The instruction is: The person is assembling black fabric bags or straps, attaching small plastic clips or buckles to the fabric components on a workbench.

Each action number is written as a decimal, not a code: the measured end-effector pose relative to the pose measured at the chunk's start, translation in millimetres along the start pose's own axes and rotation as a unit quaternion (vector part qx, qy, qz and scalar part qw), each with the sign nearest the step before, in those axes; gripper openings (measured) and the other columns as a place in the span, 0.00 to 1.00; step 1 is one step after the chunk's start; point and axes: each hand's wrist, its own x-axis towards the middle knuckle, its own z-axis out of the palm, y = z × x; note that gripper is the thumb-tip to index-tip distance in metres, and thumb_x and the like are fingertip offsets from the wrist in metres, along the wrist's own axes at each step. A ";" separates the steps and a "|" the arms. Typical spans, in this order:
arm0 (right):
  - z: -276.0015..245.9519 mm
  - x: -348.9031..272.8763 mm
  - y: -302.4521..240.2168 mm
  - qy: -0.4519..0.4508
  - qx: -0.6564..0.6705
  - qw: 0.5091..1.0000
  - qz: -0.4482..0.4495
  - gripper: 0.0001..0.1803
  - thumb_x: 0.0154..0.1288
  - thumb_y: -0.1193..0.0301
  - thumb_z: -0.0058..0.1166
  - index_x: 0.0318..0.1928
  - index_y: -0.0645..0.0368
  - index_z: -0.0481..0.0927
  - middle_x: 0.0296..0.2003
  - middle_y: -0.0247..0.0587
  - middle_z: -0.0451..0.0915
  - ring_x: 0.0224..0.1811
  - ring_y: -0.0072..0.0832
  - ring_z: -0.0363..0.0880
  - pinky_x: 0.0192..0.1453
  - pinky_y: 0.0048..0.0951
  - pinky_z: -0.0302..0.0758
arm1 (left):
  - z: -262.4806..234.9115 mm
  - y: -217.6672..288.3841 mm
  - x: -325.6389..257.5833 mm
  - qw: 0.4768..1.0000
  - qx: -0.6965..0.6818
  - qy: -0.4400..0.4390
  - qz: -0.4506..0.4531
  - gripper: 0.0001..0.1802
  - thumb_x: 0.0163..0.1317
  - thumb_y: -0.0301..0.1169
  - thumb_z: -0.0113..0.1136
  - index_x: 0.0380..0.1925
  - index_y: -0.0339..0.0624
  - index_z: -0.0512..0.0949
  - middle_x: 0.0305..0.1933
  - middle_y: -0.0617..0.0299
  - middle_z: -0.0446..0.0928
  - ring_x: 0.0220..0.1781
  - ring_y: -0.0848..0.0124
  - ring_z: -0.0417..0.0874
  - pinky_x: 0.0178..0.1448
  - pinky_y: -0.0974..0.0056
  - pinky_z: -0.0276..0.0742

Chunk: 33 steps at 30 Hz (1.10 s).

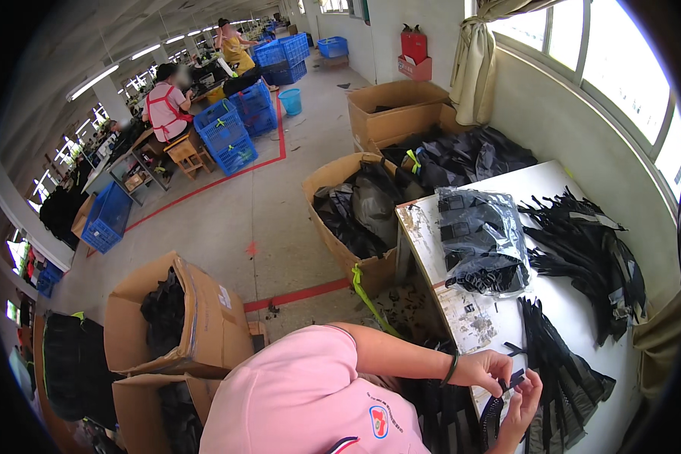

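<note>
My left hand, a dark green bangle at its wrist, pinches a short black webbing strap over the near edge of the white table. My right hand holds the same strap from the other side, its fingers bent round it. Whether a small buckle sits on the strap is too small to tell. Just below the hands hangs a curved black ribbed strip; I cannot tell if it joins the strap. Beside my right hand a bundle of black straps lies fanned over the table.
Farther along the white table are a clear plastic bag of black buckles and another pile of black straps. Cardboard boxes of black fabric stand left and beyond. Blue crates and two people are in the background.
</note>
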 end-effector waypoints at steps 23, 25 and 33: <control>-116.0 47.2 107.4 0.173 -0.549 0.816 -0.059 0.18 0.56 0.70 0.60 0.49 0.54 0.76 0.51 0.42 0.73 0.60 0.43 0.66 0.62 0.38 0.65 | -72.9 36.1 -46.3 0.864 0.462 0.077 -0.184 0.14 0.56 0.35 0.67 0.22 0.39 0.73 0.18 0.65 0.71 0.21 0.79 0.68 0.27 0.70 0.66; -127.6 54.1 119.1 0.152 -0.551 0.818 -0.059 0.15 0.57 0.71 0.60 0.46 0.55 0.77 0.49 0.42 0.75 0.57 0.43 0.69 0.60 0.38 0.66 | -61.4 31.6 -13.7 0.844 0.519 0.030 -0.130 0.11 0.56 0.33 0.66 0.28 0.39 0.75 0.27 0.60 0.75 0.28 0.71 0.75 0.35 0.67 0.71; -85.9 40.6 16.9 -0.042 -0.311 0.950 -0.002 0.11 0.56 0.73 0.61 0.39 0.61 0.77 0.31 0.47 0.80 0.32 0.42 0.79 0.37 0.34 0.75 | -11.2 -1.2 88.6 0.633 0.723 -0.064 0.268 0.24 0.50 0.33 0.67 0.49 0.52 0.75 0.53 0.62 0.73 0.57 0.63 0.72 0.61 0.54 0.64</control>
